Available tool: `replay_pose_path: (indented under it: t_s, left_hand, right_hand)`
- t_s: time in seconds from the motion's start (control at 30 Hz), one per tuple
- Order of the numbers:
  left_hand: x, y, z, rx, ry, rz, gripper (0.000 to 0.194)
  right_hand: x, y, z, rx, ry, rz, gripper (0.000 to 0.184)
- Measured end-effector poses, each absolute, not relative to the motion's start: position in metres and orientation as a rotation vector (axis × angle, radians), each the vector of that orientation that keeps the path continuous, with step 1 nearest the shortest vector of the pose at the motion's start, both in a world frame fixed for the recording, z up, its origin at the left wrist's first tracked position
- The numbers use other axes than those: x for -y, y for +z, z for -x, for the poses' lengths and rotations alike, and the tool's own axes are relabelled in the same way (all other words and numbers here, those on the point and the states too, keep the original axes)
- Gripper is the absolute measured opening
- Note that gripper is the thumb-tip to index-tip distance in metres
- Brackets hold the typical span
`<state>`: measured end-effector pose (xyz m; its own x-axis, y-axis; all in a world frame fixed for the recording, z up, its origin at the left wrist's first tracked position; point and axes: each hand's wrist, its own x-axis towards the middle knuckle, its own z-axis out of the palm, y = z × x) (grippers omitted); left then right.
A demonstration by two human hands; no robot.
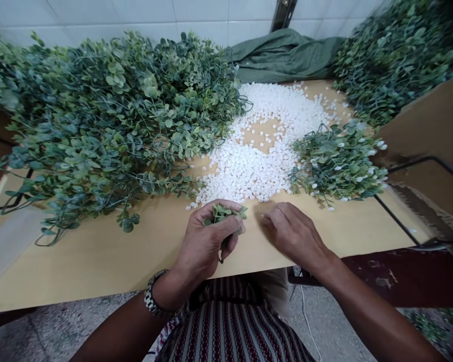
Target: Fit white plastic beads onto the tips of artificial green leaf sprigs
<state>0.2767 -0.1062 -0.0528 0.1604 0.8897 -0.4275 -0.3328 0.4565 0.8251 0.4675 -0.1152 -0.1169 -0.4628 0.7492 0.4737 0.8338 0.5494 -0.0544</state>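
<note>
Closely, the left hand (207, 239) pinches a small-leaved green sprig (223, 213) above the smooth tan tabletop (136, 251); the right hand's (296, 234) fingers curl together, their contents unclear, near round white beads (245, 173).

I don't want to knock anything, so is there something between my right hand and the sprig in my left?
Nothing visible. Between your right hand and the green sprig in your left hand, the tan tabletop shows. The white pieces lie just beyond both hands.
</note>
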Motion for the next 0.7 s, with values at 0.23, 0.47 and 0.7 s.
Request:
replay_pose_path:
  t_s: [0.23,0.47,0.7]
  left_hand:
    - [0.112,-0.055,-0.283,-1.089,0.982,-0.698,0.011]
    - [0.119,-0.061,-0.288,-1.034,0.970,-0.830,0.012]
    - [0.119,-0.064,-0.295,-1.036,0.997,-0.837,0.014]
  right_hand:
    - [0.117,-0.085,-0.448,1.668,0.744,1.242,0.015]
    - [0.117,-0.095,-0.424,1.236,1.116,1.047,0.016]
    - [0.123,-0.103,-0.416,1.177,1.123,1.065,0.018]
